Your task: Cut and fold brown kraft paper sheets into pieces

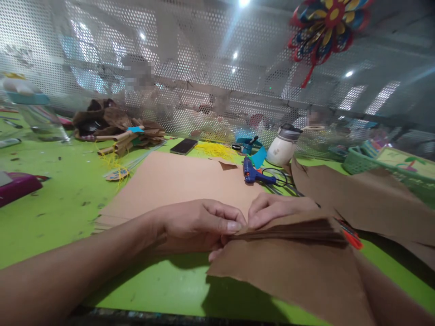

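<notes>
Between my two hands is brown kraft paper [288,267], folded into a stack of narrow pleats along its upper part, with a loose flap hanging toward me. My left hand [207,222] pinches the left end of the pleats between thumb and fingers. Against the same folds, my right hand [275,209] presses from the far side, its fingertips close to my left thumb; part of it is hidden behind the paper. Beneath my hands a pile of lighter brown paper sheets [170,181] lies flat on the green table [68,181].
Beyond the sheets lie a blue glue gun [253,174], a phone [184,146], yellow raffia strands [215,150] and a white jar [282,147]. More brown paper [360,194] and a green basket [408,174] are at right. A purple object [20,185] sits left. A perforated metal screen [204,59] stands behind.
</notes>
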{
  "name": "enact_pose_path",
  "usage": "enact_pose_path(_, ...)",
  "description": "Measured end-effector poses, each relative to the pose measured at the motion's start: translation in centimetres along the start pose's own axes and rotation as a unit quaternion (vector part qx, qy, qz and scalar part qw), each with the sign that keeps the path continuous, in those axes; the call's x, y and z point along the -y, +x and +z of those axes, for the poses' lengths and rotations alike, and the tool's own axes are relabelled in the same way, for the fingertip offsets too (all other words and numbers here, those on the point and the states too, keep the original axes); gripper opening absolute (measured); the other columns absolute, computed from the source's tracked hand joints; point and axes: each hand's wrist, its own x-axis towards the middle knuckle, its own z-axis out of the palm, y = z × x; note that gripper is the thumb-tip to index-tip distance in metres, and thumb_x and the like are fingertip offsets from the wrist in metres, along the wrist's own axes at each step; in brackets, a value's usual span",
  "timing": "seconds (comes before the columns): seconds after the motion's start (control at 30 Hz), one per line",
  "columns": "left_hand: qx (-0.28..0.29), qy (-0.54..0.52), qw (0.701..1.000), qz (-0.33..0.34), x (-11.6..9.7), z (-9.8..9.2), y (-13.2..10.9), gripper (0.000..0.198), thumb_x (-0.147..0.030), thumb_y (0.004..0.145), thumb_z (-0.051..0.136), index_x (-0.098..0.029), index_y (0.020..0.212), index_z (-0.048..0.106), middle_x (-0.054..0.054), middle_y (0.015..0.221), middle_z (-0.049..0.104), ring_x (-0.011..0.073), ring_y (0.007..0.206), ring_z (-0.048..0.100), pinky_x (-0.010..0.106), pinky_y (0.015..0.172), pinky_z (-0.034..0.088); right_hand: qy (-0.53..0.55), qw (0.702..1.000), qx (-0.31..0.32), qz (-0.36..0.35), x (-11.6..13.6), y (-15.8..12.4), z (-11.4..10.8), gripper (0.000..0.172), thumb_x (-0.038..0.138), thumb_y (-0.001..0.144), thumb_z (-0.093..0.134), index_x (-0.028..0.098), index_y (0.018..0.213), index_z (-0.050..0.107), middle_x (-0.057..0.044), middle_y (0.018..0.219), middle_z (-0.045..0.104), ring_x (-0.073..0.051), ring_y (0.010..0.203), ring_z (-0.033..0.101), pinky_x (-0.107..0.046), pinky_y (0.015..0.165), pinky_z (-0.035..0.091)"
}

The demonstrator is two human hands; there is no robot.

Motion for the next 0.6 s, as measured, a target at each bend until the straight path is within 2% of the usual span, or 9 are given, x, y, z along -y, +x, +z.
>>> enact_pose_path(0.1,0.025,0.019,0.999,-0.011,0.5,0.2,0.2,0.015,-0.029,0.082,0.067,-0.016,0.087,0.066,0.002,0.073,0.061,0.0136,0.064,0.058,0.028,0.065,0.048,0.110,0.993,-0.012,0.036,-0.5,0.0,0.5,0.027,0.051,0.081,0.067,0.025,0.084,0.076,-0.006,0.090,0.072,-0.021,0.081,0.068,-0.034,0.074,0.057)
enact_pose_path(0.17,0.043,0.043,0.998,0.006,0.4,0.1,0.4,0.019,-0.033,0.084,0.062,-0.015,0.091,0.065,0.006,0.076,0.065,0.0176,0.069,0.062,0.033,0.069,0.050,0.188,0.980,-0.042,0.044,-1.2,0.0,0.7,0.028,0.050,0.081,0.068,0.024,0.086,0.075,-0.006,0.092,0.072,-0.022,0.081,0.068,-0.034,0.072,0.057)
enact_pose_path(0.23,0.010,0.104,0.993,0.051,-0.1,-0.5,0.5,0.019,-0.032,0.084,0.060,-0.015,0.090,0.065,0.007,0.079,0.067,0.0190,0.074,0.064,0.035,0.074,0.051,0.229,0.971,-0.039,0.051,-2.0,0.1,0.6,0.027,0.046,0.083,0.067,0.022,0.093,0.073,-0.007,0.095,0.072,-0.022,0.086,0.068,-0.033,0.073,0.056)
enact_pose_path(0.27,-0.034,0.152,0.985,0.080,-0.6,-0.9,0.5,0.017,-0.031,0.084,0.061,-0.015,0.089,0.065,0.006,0.080,0.068,0.0186,0.076,0.064,0.035,0.075,0.051,0.222,0.973,-0.023,0.059,-2.4,0.3,0.5,0.027,0.045,0.086,0.064,0.021,0.096,0.072,-0.007,0.097,0.071,-0.021,0.088,0.067,-0.032,0.074,0.055)
enact_pose_path(0.37,-0.199,0.294,0.921,0.162,-2.3,-2.2,0.4,0.019,-0.032,0.085,0.060,-0.014,0.087,0.065,0.004,0.082,0.067,0.0160,0.076,0.062,0.032,0.074,0.050,0.083,0.993,0.044,0.077,-3.0,0.7,0.2,0.025,0.038,0.094,0.052,0.019,0.099,0.068,-0.006,0.093,0.069,-0.019,0.087,0.064,-0.030,0.074,0.051)
enact_pose_path(0.43,-0.271,0.353,0.873,0.198,-3.0,-2.9,0.3,0.026,-0.036,0.089,0.054,-0.013,0.089,0.065,0.005,0.083,0.067,0.0161,0.077,0.062,0.031,0.073,0.050,-0.047,0.994,0.074,0.064,-3.3,1.1,0.5,0.026,0.033,0.097,0.045,0.018,0.095,0.066,-0.006,0.089,0.068,-0.018,0.082,0.061,-0.029,0.071,0.048)
enact_pose_path(0.47,-0.290,0.387,0.850,0.209,-3.2,-3.0,0.3,0.028,-0.037,0.090,0.051,-0.012,0.090,0.065,0.006,0.085,0.067,0.0166,0.079,0.062,0.031,0.073,0.049,-0.096,0.990,0.086,0.050,-3.3,1.4,0.7,0.026,0.031,0.098,0.044,0.018,0.094,0.065,-0.006,0.087,0.068,-0.018,0.080,0.060,-0.028,0.070,0.046)
enact_pose_path(0.53,-0.293,0.482,0.795,0.224,-3.0,-2.9,0.5,0.028,-0.035,0.091,0.049,-0.012,0.094,0.066,0.007,0.089,0.068,0.0179,0.083,0.062,0.031,0.074,0.048,-0.151,0.982,0.107,0.025,-3.4,1.8,1.3,0.025,0.029,0.098,0.041,0.017,0.093,0.063,-0.006,0.087,0.067,-0.017,0.077,0.059,-0.028,0.068,0.044)
enact_pose_path(0.6,-0.253,0.589,0.734,0.224,-2.4,-2.3,0.8,0.027,-0.033,0.091,0.049,-0.014,0.095,0.068,0.007,0.092,0.069,0.0183,0.085,0.061,0.031,0.077,0.046,-0.173,0.978,0.114,0.015,-3.4,2.1,1.9,0.023,0.029,0.098,0.041,0.017,0.092,0.060,-0.006,0.086,0.066,-0.017,0.075,0.057,-0.028,0.066,0.043)
